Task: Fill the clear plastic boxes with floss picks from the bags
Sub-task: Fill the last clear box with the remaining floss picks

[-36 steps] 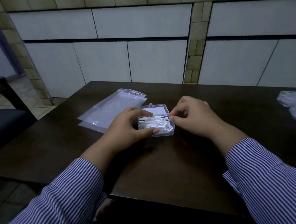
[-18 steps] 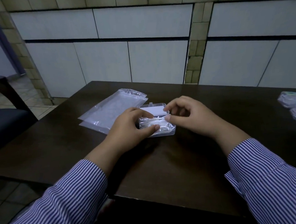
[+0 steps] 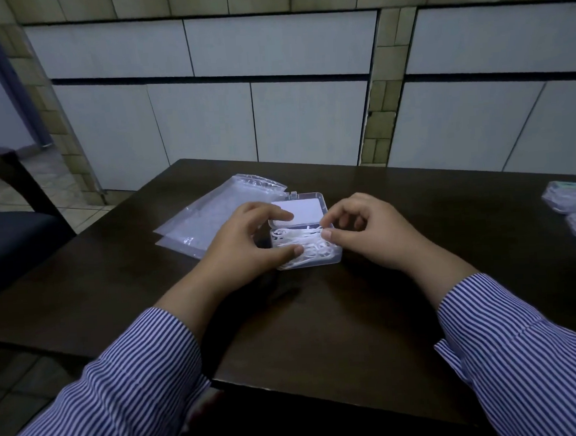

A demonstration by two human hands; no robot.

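Floss picks (image 3: 307, 247) under curled hands (image 3: 247, 244), box (image 3: 308, 213) open.

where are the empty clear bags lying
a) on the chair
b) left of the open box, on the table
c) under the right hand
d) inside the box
b: the flat clear bags lie on the table just left of the open box, partly behind the left hand; the box holds only floss picks.
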